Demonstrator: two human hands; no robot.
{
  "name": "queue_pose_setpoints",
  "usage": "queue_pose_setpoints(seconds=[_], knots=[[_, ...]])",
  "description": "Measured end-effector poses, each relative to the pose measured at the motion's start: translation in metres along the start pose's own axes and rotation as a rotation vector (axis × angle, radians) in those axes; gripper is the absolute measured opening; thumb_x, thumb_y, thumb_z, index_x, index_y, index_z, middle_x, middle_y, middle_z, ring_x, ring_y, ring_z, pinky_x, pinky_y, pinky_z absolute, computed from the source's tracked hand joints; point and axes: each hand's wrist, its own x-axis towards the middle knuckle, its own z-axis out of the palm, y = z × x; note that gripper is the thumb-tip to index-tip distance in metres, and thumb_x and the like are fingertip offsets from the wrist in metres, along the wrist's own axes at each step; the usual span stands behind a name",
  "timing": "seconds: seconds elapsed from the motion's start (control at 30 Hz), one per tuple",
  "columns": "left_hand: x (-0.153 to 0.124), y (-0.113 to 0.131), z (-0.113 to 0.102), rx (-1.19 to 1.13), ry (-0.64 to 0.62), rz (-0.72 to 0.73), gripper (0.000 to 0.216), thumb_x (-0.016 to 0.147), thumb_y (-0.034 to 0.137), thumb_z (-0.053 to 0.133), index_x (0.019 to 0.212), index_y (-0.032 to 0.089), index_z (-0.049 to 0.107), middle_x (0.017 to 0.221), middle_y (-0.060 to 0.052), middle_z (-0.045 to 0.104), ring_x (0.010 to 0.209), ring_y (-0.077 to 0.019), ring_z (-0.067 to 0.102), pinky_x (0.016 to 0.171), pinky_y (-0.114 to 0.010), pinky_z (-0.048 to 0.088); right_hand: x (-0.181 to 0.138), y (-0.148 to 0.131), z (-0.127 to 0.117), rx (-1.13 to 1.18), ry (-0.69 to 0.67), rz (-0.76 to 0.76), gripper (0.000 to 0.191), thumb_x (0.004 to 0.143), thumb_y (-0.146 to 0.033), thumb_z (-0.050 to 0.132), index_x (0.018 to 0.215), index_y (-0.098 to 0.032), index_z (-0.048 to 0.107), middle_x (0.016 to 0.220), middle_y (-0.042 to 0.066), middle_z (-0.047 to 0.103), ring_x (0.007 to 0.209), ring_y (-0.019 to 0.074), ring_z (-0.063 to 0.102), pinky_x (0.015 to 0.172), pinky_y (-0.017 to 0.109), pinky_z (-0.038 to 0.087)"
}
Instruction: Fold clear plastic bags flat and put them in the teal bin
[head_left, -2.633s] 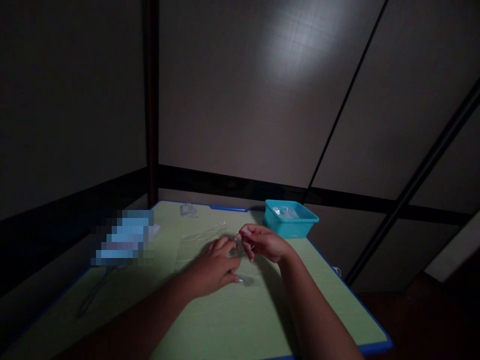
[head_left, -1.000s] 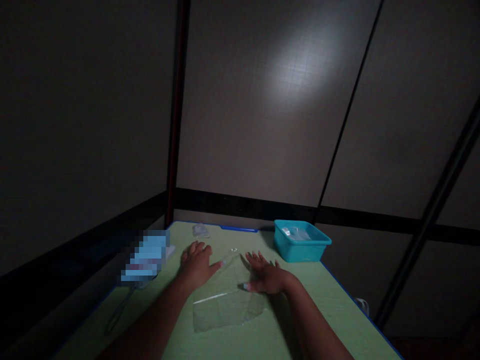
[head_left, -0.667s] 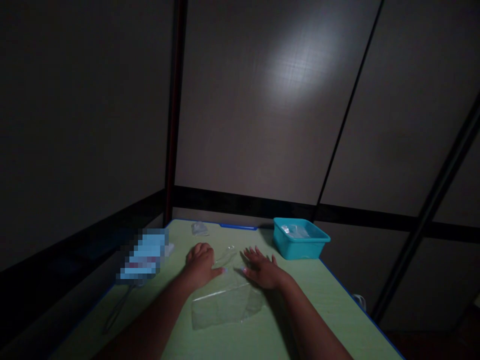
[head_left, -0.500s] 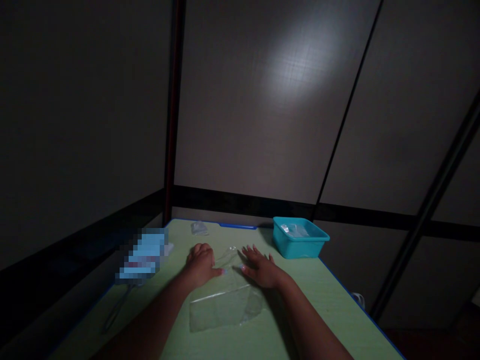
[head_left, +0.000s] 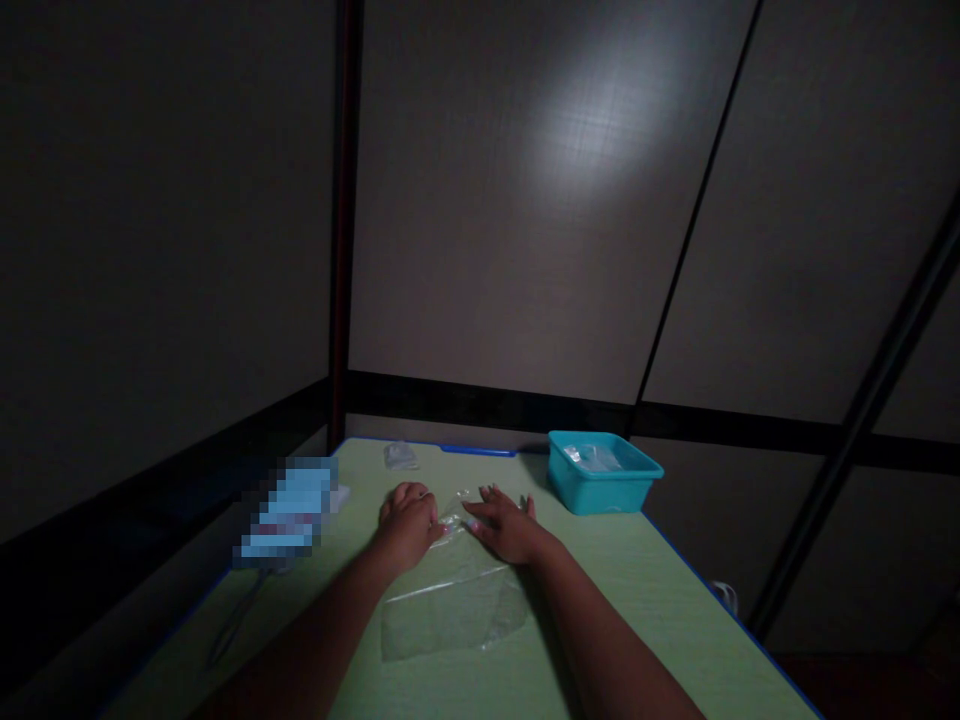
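A clear plastic bag [head_left: 454, 620] lies spread on the green tabletop, a crease running across it and its far end bunched between my hands. My left hand [head_left: 409, 525] is closed at the bag's upper left, fingers curled and thumb against the plastic. Across from it, my right hand [head_left: 506, 528] rests on the bag's upper right with its fingers apart and thumb pointing left. The two thumbs are close together. Part of the bag's far end is hidden beneath the hands.
A turquoise plastic basket [head_left: 606, 490] with clear plastic inside stands at the back right of the table [head_left: 637, 620]. A small folded plastic packet [head_left: 401, 456] lies at the back left. On the left is a blurred-out light blue item [head_left: 292, 510] with a strap.
My right hand has shifted left, nearer to my left hand. The left thumb has drawn in, and the far part of the bag is more bunched.
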Motion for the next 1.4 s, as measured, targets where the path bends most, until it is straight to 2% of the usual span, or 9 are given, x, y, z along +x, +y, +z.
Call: queue_pose_setpoints(seconds=[0.23, 0.37, 0.5, 0.63, 0.73, 0.8, 1.0, 1.23, 1.4], knots=[[0.0, 0.0, -0.002, -0.038, 0.003, 0.045, 0.013, 0.067, 0.029, 0.065, 0.069, 0.021, 0.055, 0.095, -0.003, 0.054, 0.101, -0.0212, 0.04, 0.083, -0.03, 0.029, 0.005, -0.001, 0.004, 0.177, 0.078, -0.126, 0.037, 0.085, -0.041, 0.039, 0.119, -0.03, 0.048, 0.13, 0.005, 0.044, 0.128, 0.0258, 0.021, 0.092, 0.064, -0.007], [0.001, 0.001, -0.006, -0.054, 0.015, 0.053, 0.013, 0.068, 0.027, 0.064, 0.069, 0.02, 0.052, 0.09, -0.002, 0.055, 0.097, -0.0205, 0.041, 0.081, -0.029, 0.03, 0.005, 0.002, 0.003, 0.369, 0.166, -0.202, 0.036, 0.084, -0.044, 0.041, 0.107, -0.024, 0.06, 0.12, 0.006, 0.054, 0.12, 0.0245, 0.037, 0.101, 0.052, 0.013], [0.001, -0.001, -0.006, -0.1, 0.039, 0.071, 0.016, 0.069, 0.03, 0.063, 0.07, 0.021, 0.05, 0.084, -0.001, 0.055, 0.09, -0.0193, 0.044, 0.076, -0.027, 0.031, 0.003, 0.0, 0.0, 0.618, 0.251, -0.301, 0.043, 0.08, -0.05, 0.044, 0.093, -0.016, 0.067, 0.108, 0.01, 0.061, 0.101, 0.0228, 0.053, 0.093, 0.039, 0.033], [0.001, -0.004, -0.002, -0.191, 0.021, 0.092, 0.025, 0.064, 0.033, 0.067, 0.077, 0.022, 0.049, 0.079, 0.001, 0.055, 0.083, -0.0173, 0.047, 0.07, -0.024, 0.032, 0.001, -0.004, -0.003, 1.015, 0.225, -0.238, 0.04, 0.075, -0.048, 0.054, 0.088, -0.012, 0.067, 0.095, 0.012, 0.065, 0.091, 0.0235, 0.058, 0.088, 0.041, 0.036], [0.0, -0.004, -0.001, -0.221, -0.022, 0.094, 0.033, 0.062, 0.032, 0.069, 0.087, 0.024, 0.05, 0.071, 0.004, 0.054, 0.074, -0.0157, 0.05, 0.064, -0.023, 0.031, 0.0, -0.007, -0.005, 1.355, 0.218, -0.221, 0.037, 0.073, -0.046, 0.059, 0.088, -0.013, 0.065, 0.095, 0.011, 0.063, 0.085, 0.0214, 0.06, 0.086, 0.04, 0.039], [-0.001, -0.001, -0.004, -0.21, -0.041, 0.095, 0.034, 0.063, 0.033, 0.067, 0.092, 0.025, 0.05, 0.066, 0.005, 0.052, 0.069, -0.0151, 0.05, 0.062, -0.022, 0.031, -0.001, -0.009, -0.006, 1.459, 0.241, -0.223, 0.035, 0.072, -0.046, 0.06, 0.089, -0.015, 0.064, 0.096, 0.01, 0.062, 0.083, 0.0203, 0.061, 0.084, 0.039, 0.041], [-0.005, 0.009, -0.016, -0.222, -0.042, 0.102, 0.027, 0.07, 0.046, 0.057, 0.085, 0.023, 0.054, 0.068, 0.003, 0.053, 0.065, -0.014, 0.05, 0.058, -0.022, 0.03, -0.003, -0.009, -0.011, 1.484, 0.321, -0.176, 0.033, 0.074, -0.044, 0.058, 0.092, -0.017, 0.062, 0.087, 0.007, 0.061, 0.07, 0.017, 0.061, 0.078, 0.036, 0.042], [-0.006, 0.01, -0.017, -0.199, -0.063, 0.119, 0.011, 0.07, 0.029, 0.058, 0.075, 0.02, 0.053, 0.074, 0.002, 0.054, 0.069, -0.0136, 0.05, 0.059, -0.021, 0.03, -0.003, -0.008, -0.011, 1.473, 0.326, -0.153, 0.033, 0.073, -0.041, 0.06, 0.097, -0.018, 0.06, 0.091, 0.007, 0.061, 0.07, 0.0155, 0.06, 0.073, 0.033, 0.043], [-0.007, 0.013, -0.018, -0.192, -0.06, 0.122, 0.009, 0.071, 0.023, 0.054, 0.078, 0.022, 0.049, 0.077, 0.002, 0.055, 0.073, -0.0148, 0.051, 0.06, -0.021, 0.031, -0.005, -0.01, -0.012, 1.439, 0.271, -0.158, 0.036, 0.073, -0.042, 0.059, 0.098, -0.018, 0.058, 0.095, 0.008, 0.06, 0.071, 0.0155, 0.059, 0.067, 0.03, 0.043]])
